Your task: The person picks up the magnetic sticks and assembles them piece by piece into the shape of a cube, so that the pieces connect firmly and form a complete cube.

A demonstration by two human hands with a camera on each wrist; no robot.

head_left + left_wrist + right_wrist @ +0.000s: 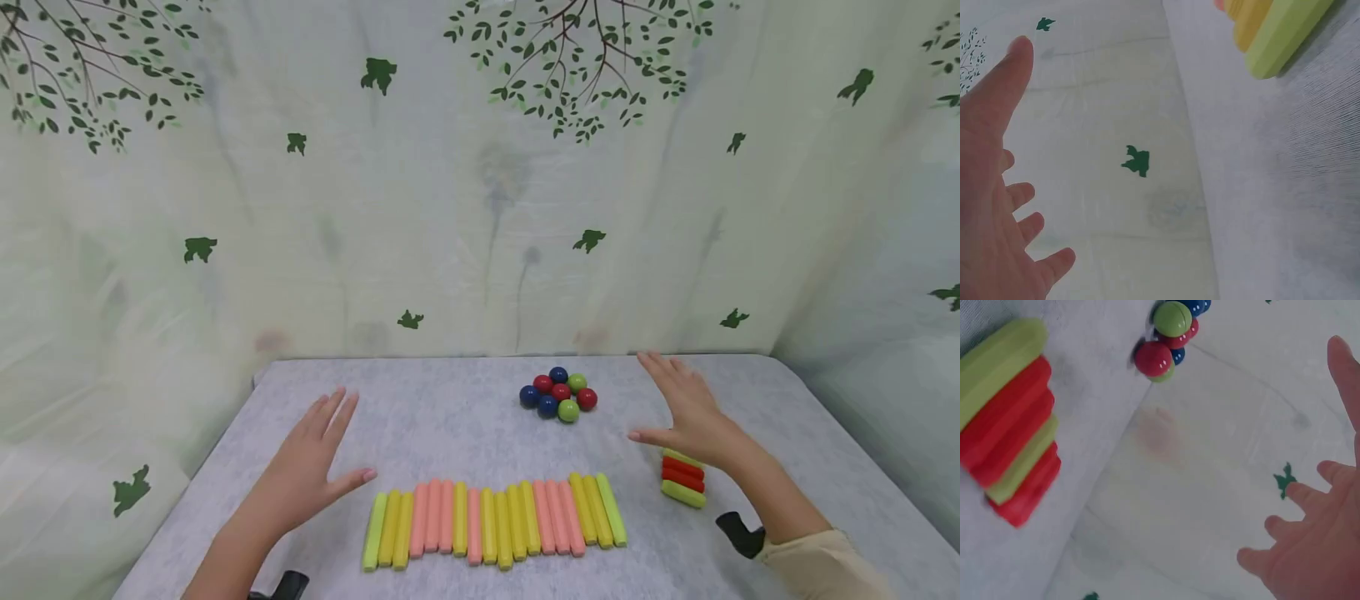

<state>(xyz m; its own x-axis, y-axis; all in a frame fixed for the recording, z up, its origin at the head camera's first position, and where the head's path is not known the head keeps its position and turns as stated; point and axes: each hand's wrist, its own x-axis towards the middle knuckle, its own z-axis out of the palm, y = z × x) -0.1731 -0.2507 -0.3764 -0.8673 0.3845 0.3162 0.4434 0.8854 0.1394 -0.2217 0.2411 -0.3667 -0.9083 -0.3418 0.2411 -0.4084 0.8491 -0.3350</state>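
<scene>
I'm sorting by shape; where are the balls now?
In the head view, the balls sit near the far edge of the table, right of centre, beyond the stick row and left of the right hand.

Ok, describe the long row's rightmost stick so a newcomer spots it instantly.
On the pale grey table, find the long row of pink, yellow and green sticks. Go right along it to the rightmost stick. It is light green, unlike the yellow stick beside it; the row's only other green stick is leftmost.
</scene>
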